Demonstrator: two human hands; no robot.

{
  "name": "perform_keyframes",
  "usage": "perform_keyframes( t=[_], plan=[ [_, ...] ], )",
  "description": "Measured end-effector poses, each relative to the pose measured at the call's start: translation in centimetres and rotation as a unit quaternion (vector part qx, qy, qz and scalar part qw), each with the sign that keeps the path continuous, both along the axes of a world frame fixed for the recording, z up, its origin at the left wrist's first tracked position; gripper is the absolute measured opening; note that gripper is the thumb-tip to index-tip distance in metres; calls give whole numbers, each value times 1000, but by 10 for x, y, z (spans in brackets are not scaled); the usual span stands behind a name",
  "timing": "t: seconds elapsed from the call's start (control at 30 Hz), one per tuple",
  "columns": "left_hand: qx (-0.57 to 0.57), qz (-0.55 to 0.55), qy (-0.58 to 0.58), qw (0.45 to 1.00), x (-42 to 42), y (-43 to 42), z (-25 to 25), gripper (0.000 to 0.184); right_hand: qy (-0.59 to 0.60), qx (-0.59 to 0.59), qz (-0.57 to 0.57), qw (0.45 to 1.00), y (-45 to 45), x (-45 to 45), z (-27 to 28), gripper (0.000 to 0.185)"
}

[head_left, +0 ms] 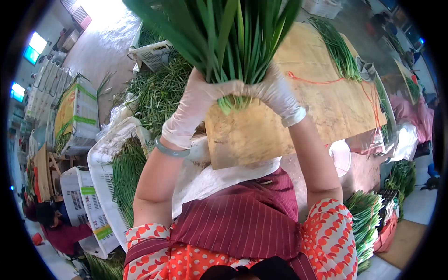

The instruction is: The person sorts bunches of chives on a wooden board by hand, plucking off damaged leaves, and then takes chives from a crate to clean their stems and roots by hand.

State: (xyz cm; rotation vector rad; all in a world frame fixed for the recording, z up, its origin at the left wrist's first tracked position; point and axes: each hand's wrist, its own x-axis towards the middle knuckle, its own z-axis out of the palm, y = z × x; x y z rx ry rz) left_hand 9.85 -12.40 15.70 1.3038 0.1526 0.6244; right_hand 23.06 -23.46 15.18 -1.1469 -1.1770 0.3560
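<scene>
A thick bunch of green Chinese chives (239, 42) stands upright in front of me, leaves fanning upward past the frame's top edge. My left hand (199, 95) wraps its left side near the cut ends, and my right hand (274, 91) closes round the right side. Both wear thin white gloves, and the thumbs meet at the front. Pale stem ends poke out below the thumbs, above a yellowish-brown board (252, 137). More chives (335, 49) lie at the board's far right, near a red string (319, 82).
Loose green trimmings (158, 91) are heaped left of the board. A white crate (100, 151) holds more chives, with other white crates (88, 210) farther left. A person (65, 231) is at lower left. Chive bundles (364, 217) are piled at lower right.
</scene>
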Motion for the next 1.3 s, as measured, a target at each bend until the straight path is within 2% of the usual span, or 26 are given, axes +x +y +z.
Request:
perform_keyframes(
  t=[0.03, 0.1, 0.17, 0.23, 0.27, 0.37, 0.43, 0.47, 0.5, 0.53, 0.57, 0.6, 0.63, 0.7, 0.73, 0.77, 0.8, 0.83, 0.87, 0.93, 0.97, 1.03, 1.1, 1.17, 1.23, 1.3],
  plan=[
    [1, -1, 0, 1000, 2, 3, -15, 64, 2, -47, -12, 999, 1, 6, -22, 84],
    [24, 14, 36, 999, 5, 5, -34, 70, 7, -93, -25, 995, -1, 5, -31, 85],
    [42, 23, 54, 997, 9, 5, -40, 73, 153, -115, 47, 980, 1, 2, -31, 100],
    [-40, -1, 44, 998, 12, -3, -28, 75, 131, -148, 20, 980, 0, -6, -20, 100],
    [-20, 46, 28, 998, 13, -9, -25, 72, 139, -122, 32, 982, 1, -9, -19, 98],
    [-38, 86, 9, 996, 19, -10, -43, 67, 158, -96, 55, 981, 2, -11, -31, 95],
    [-38, 91, 28, 995, 22, -11, -29, 63, 130, -93, -5, 987, 10, -10, -37, 81],
    [-61, 85, 17, 994, 21, -13, -19, 60, 105, -85, 1, 991, 13, -4, -35, 90],
    [-84, 79, 8, 993, 19, -15, -9, 58, 106, -85, 0, 991, 11, -3, -23, 90],
    [-76, 83, 14, 994, 18, -17, 2, 46, 83, -124, 12, 989, 5, -1, -2, 89],
    [-78, 80, 17, 994, 17, -18, 11, 46, 60, -165, 24, 984, 0, 0, 10, 88],
    [-167, 46, 35, 984, 16, -18, 19, 41, 67, -179, 13, 981, 2, 2, 13, 78],
    [-255, 12, 53, 966, 17, -17, 23, 36, 69, -181, 10, 981, -1, 4, 18, 78],
    [-291, 21, 74, 954, 29, -6, -3, 32, 44, -277, 32, 959, -6, 6, 33, 73],
    [-289, 32, 137, 947, 33, -1, -23, 31, -2, -350, 1, 937, -9, 6, 33, 81],
    [-287, 43, 202, 936, 35, 2, -48, 30, 3, -352, -1, 936, -5, 9, 4, 81],
    [-245, 79, 205, 944, 35, 3, -88, 30, -84, -422, -63, 901, 6, 15, -44, 79],
    [-201, 116, 204, 951, 36, 3, -115, 30, -170, -483, -124, 850, 13, 20, -70, 77],
    [-199, 113, 202, 952, 36, 1, -109, 30, -171, -481, -127, 850, 11, 22, -69, 77],
    [-161, 147, 295, 930, 31, -4, -95, 30, -142, -454, -137, 869, 3, 18, -71, 97],
    [-163, 146, 300, 928, 28, -3, -101, 30, -138, -457, -135, 868, -1, 19, -71, 97],
    [-233, 106, 284, 924, 30, 7, -105, 32, -37, -453, -52, 889, -8, 31, -63, 101],
    [-234, 87, 284, 926, 29, 6, -98, 33, -43, -443, -53, 894, -18, 40, -54, 100],
    [-196, 136, 332, 912, 26, -5, -76, 33, -18, -462, -103, 881, -29, 43, -41, 96],
    [-209, 120, 313, 919, 24, -3, -73, 35, -12, -479, -95, 873, -28, 49, -41, 92],
    [-292, 95, 269, 913, 27, 6, -88, 38, -37, -485, -163, 859, -20, 42, -51, 98]
  ],
)
